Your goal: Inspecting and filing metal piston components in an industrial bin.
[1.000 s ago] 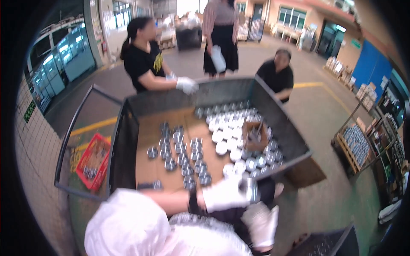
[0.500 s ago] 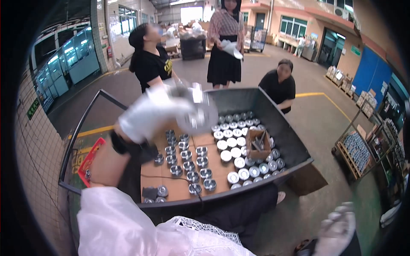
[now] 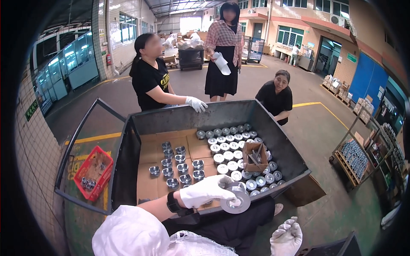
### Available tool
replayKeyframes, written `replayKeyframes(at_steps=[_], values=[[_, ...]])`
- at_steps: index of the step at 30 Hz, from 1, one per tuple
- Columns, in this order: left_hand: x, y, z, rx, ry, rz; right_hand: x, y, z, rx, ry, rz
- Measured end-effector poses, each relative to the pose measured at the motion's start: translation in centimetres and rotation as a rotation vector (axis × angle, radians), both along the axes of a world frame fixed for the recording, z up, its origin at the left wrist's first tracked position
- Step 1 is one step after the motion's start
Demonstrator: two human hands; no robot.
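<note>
My left hand (image 3: 209, 191), in a white glove, grips a round silver metal piston (image 3: 237, 200) by its side, its flat disc-like face turned up. It is over the near edge of a dark metal cart (image 3: 222, 112). At lower right, my right hand (image 3: 287, 237), also gloved in white, is held up with its fingers extended and nothing visible in it. Inside the cart, several pistons (image 3: 183, 168) stand in loose rows on brown cardboard (image 3: 147, 149). More pistons (image 3: 230, 146) are packed closely to the right, flat round tops up.
A small cardboard box (image 3: 255, 157) with grey pieces sits among the right-hand pistons. A red basket (image 3: 93, 173) with small metal parts is left of the cart. One person's gloved hand (image 3: 196, 104) rests on the far rim; another person (image 3: 275, 94) crouches at the far right corner.
My left hand has come down and toward me with the piston, from above the cart's far side. My right hand has shifted left. The person at left now has a gloved hand on the rim.
</note>
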State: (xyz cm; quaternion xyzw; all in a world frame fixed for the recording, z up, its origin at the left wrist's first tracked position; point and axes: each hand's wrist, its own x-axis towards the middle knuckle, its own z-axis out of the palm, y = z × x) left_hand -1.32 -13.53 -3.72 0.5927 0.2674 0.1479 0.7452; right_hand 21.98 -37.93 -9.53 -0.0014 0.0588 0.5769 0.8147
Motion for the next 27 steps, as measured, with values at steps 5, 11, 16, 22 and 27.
replayKeyframes(at_steps=[5, 11, 16, 22, 27], values=[[1.4, -1.4, -2.5, 0.1, 0.049, 0.083, -0.1, 0.4, -3.4, -0.096, -0.093, 0.09], [3.9, -5.5, -6.5, 0.534, 0.024, 0.241, -2.5, 0.5, -7.3, -0.341, -0.148, 0.183], [5.2, -7.7, -5.9, 0.66, -0.013, 0.197, -5.5, 1.8, -8.3, -0.604, -0.495, 0.116], [6.8, -10.5, -7.7, 0.753, 0.022, 0.242, -6.7, 3.0, -9.5, -0.507, -0.464, 0.144], [7.4, -11.9, -7.6, 1.045, 0.057, 0.42, -6.0, 2.9, -8.7, -0.396, -0.366, 0.225]])
